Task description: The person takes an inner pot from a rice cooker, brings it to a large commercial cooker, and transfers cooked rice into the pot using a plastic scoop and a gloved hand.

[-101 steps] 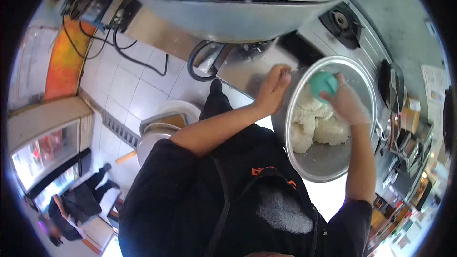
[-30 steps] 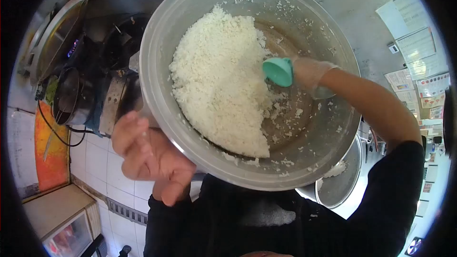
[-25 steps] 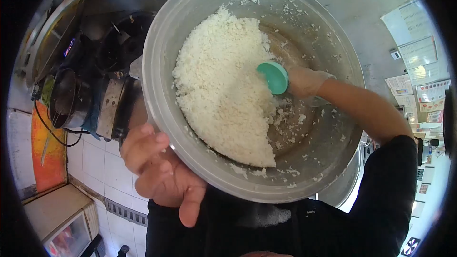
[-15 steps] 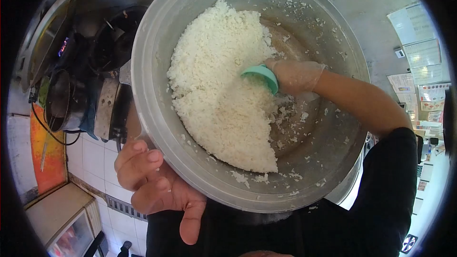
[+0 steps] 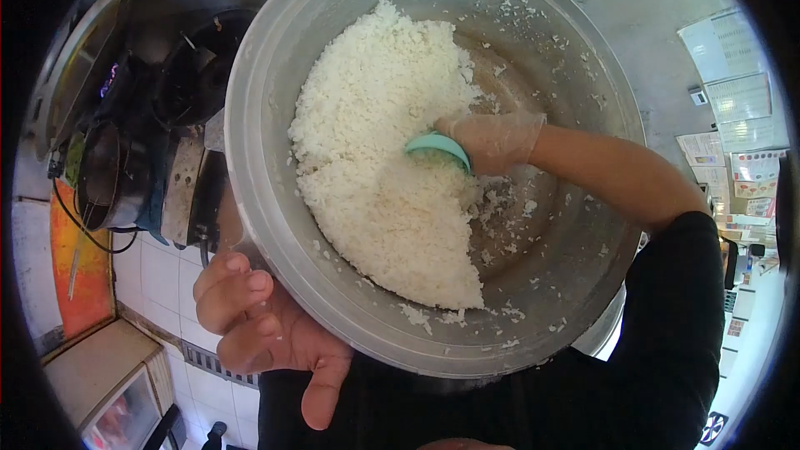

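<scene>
A large metal pot [image 5: 260, 200], tilted toward me, holds a mound of cooked white rice [image 5: 367, 117] on its left side. My right hand [image 5: 490, 143], in a clear plastic glove, grips a small teal bowl [image 5: 442, 147]. The bowl's rim is pushed into the rice near its broken right edge. Beside the pot's lower left rim is my left hand [image 5: 275, 317], its fingers loosely curled and apart, the thumb stretched out. Nothing shows between those fingers. Part of its wrist is hidden by the pot.
Dark pans [image 5: 107, 171] and a stove sit on the left. Below them are white wall tiles [image 5: 160, 271] and a glass-fronted cabinet [image 5: 125, 412]. Papers [image 5: 737, 96] hang on the wall at right.
My right hand has moved left with the teal bowl, farther into the rice. The pot and my left hand have shifted slightly left in view.
</scene>
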`<state>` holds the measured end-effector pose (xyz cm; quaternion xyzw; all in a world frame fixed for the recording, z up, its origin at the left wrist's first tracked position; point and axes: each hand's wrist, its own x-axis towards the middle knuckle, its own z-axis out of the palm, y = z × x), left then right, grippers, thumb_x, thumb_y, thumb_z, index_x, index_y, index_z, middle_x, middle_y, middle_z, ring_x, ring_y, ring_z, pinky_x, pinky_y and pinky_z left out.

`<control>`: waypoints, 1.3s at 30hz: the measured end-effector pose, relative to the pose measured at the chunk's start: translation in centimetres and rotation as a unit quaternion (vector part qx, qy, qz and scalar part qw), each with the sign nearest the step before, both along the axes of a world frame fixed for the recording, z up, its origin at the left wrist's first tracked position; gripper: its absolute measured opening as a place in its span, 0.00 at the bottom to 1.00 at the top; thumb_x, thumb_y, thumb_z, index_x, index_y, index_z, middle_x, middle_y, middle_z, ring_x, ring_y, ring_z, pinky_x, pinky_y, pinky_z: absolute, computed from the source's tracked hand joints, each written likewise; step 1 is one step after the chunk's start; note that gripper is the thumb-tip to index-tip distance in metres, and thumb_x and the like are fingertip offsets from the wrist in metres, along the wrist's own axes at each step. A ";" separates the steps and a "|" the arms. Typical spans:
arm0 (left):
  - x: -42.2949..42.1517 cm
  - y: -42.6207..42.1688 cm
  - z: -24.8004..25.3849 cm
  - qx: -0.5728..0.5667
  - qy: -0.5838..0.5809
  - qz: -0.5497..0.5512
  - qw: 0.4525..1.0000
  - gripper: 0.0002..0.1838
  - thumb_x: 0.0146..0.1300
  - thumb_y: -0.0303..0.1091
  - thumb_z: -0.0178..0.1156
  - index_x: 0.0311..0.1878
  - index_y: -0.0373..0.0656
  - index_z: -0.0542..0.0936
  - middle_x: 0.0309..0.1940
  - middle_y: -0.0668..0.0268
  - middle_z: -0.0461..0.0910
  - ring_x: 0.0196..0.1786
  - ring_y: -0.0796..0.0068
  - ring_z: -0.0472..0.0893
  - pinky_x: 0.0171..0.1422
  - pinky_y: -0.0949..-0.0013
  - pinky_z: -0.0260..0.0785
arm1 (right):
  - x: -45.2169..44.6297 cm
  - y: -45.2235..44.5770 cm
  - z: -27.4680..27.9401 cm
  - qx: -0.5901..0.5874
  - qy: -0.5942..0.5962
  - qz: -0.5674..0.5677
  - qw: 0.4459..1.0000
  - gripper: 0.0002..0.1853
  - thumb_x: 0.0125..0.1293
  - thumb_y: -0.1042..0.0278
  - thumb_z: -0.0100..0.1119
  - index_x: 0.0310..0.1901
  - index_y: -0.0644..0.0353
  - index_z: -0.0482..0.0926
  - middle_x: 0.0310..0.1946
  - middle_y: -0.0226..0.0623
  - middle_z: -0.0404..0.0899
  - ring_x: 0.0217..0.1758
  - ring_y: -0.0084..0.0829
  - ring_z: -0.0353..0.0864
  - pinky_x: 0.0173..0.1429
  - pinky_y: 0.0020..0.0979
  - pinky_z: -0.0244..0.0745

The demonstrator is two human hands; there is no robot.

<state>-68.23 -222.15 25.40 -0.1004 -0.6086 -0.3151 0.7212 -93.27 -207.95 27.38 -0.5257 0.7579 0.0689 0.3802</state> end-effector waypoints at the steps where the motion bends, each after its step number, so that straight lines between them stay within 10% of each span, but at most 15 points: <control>1: -0.2 0.2 0.1 0.000 0.002 0.002 1.000 0.50 0.62 0.80 0.27 0.54 0.38 0.72 0.46 0.45 0.75 0.52 0.51 0.76 0.61 0.53 0.69 | 0.1 0.0 0.0 0.000 0.011 -0.008 1.000 0.21 0.56 0.75 0.65 0.53 0.64 0.74 0.47 0.53 0.80 0.55 0.49 0.79 0.56 0.42 0.73; 10: -0.6 0.7 0.3 0.072 0.027 0.050 0.996 0.46 0.64 0.78 0.25 0.48 0.41 0.72 0.37 0.54 0.75 0.45 0.61 0.74 0.55 0.61 0.65 | -0.7 1.9 -4.7 -0.045 -0.110 0.015 0.993 0.24 0.59 0.73 0.62 0.58 0.62 0.70 0.50 0.55 0.79 0.54 0.52 0.79 0.54 0.42 0.75; 17: 0.3 0.4 -0.3 0.033 -0.010 -0.002 0.999 0.50 0.64 0.77 0.24 0.55 0.36 0.72 0.45 0.44 0.76 0.52 0.50 0.76 0.62 0.52 0.68 | 1.6 1.2 -3.8 -0.053 -0.098 0.004 0.994 0.26 0.59 0.77 0.61 0.61 0.59 0.70 0.50 0.52 0.79 0.55 0.49 0.80 0.57 0.41 0.76; 20: -1.2 1.3 0.2 0.069 0.020 0.030 0.997 0.47 0.65 0.76 0.24 0.49 0.40 0.74 0.41 0.49 0.75 0.48 0.55 0.74 0.58 0.57 0.66 | 2.6 0.9 -3.7 0.003 -0.106 0.050 0.993 0.29 0.63 0.67 0.61 0.66 0.57 0.66 0.58 0.53 0.75 0.63 0.45 0.75 0.65 0.41 0.71; 22: -1.1 1.2 0.2 0.090 0.042 0.069 0.993 0.44 0.65 0.76 0.23 0.44 0.43 0.74 0.36 0.54 0.75 0.43 0.61 0.73 0.53 0.61 0.64 | 4.2 2.4 -5.8 -0.168 -0.152 0.022 0.974 0.31 0.71 0.51 0.53 0.71 0.53 0.62 0.68 0.49 0.66 0.71 0.40 0.67 0.72 0.40 0.64; 28: 2.6 0.8 2.4 -0.114 -0.226 0.089 0.963 0.44 0.66 0.75 0.21 0.50 0.54 0.81 0.46 0.67 0.81 0.48 0.63 0.74 0.56 0.58 0.63 | 4.6 2.2 -5.3 -0.219 -0.290 -0.037 0.931 0.31 0.72 0.49 0.50 0.72 0.53 0.60 0.70 0.46 0.63 0.71 0.38 0.66 0.74 0.38 0.62; 31: 3.6 2.1 6.0 -0.211 -0.434 0.031 0.875 0.46 0.65 0.76 0.21 0.55 0.53 0.81 0.55 0.68 0.80 0.55 0.66 0.75 0.63 0.58 0.59 | 4.0 2.4 -3.8 -0.209 -0.442 -0.146 0.860 0.32 0.72 0.49 0.48 0.73 0.54 0.58 0.71 0.45 0.62 0.72 0.37 0.65 0.75 0.37 0.61; 36: 1.8 1.5 10.6 -0.293 -0.548 -0.042 0.782 0.49 0.58 0.83 0.29 0.53 0.50 0.82 0.57 0.60 0.80 0.63 0.55 0.73 0.66 0.52 0.56 | 2.5 3.2 -3.1 -0.218 -0.725 -0.329 0.564 0.33 0.73 0.48 0.46 0.74 0.54 0.57 0.73 0.43 0.60 0.72 0.35 0.64 0.76 0.35 0.60; 39: 0.7 1.0 11.7 -0.302 -0.600 -0.019 0.741 0.51 0.55 0.84 0.34 0.56 0.45 0.80 0.57 0.56 0.79 0.61 0.50 0.75 0.64 0.50 0.59 | 2.2 3.2 -3.2 -0.233 -0.758 -0.330 0.512 0.33 0.73 0.48 0.46 0.74 0.55 0.57 0.73 0.42 0.59 0.72 0.35 0.63 0.76 0.35 0.59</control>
